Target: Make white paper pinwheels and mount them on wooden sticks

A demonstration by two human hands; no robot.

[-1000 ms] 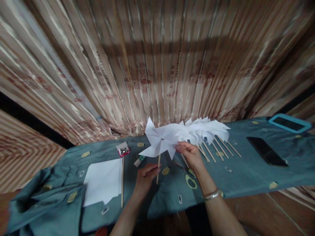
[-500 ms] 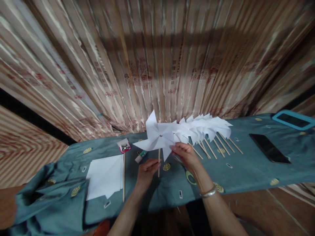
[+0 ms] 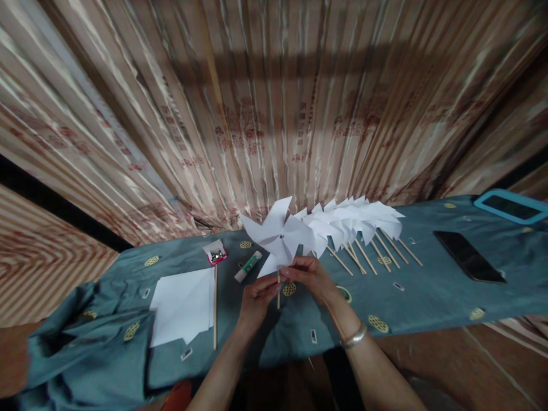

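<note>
A white paper pinwheel [image 3: 280,235] on a thin wooden stick faces me above the table, a small pin at its centre. My left hand [image 3: 258,297] pinches the stick below the paper blades. Just above and to the right, my right hand [image 3: 310,278] is closed with its fingertips at the stick and the lower blade edge; whether it grips stick or paper is partly hidden. To the right lies an overlapping row of finished white pinwheels [image 3: 359,220], their sticks pointing toward me.
A stack of white paper [image 3: 182,305] lies at left beside a loose wooden stick [image 3: 215,308]. Behind are a small red box of pins [image 3: 217,254] and a green-and-white glue stick [image 3: 248,267]. A black phone [image 3: 468,257] and a blue-framed device [image 3: 511,207] lie at right; a curtain hangs behind.
The pinwheel's blades have turned. My right hand has moved left and down from a blade tip to the stick, close to my left hand, which keeps its hold.
</note>
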